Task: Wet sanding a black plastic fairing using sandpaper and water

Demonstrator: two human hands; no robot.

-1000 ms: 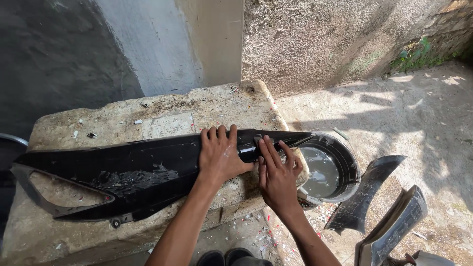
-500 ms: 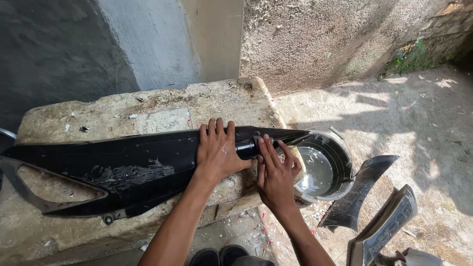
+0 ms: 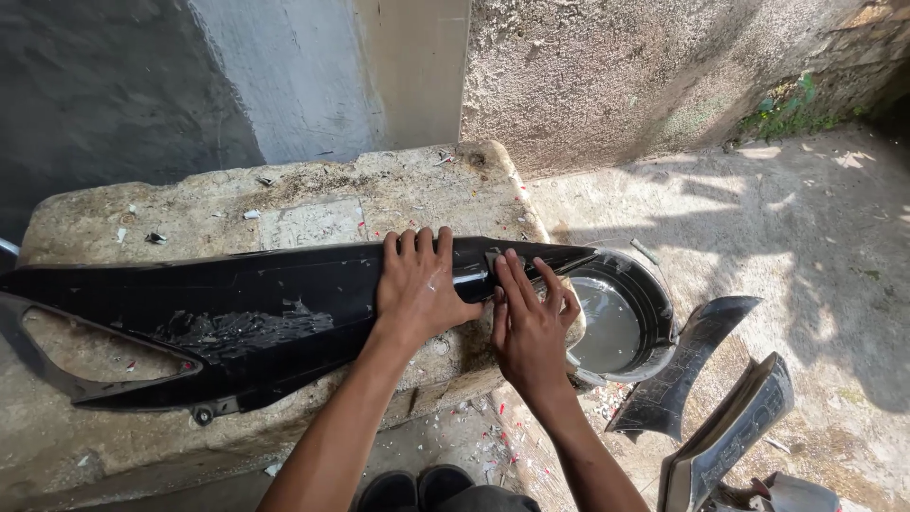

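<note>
Panel black, flat under both hands' fingers on slab

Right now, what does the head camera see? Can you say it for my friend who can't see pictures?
Two bare hands press flat on a long black plastic panel lying across a worn concrete slab, the left hand beside the right hand near its pointed end. A round black basin of water sits just right, with more dark panels on the dusty ground.

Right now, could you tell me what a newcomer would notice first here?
A long black panel lies across a rough slab, with the left hand flat on it and the right hand pressing near its pointed tip. Just right of the slab, a black basin holds water.
</note>
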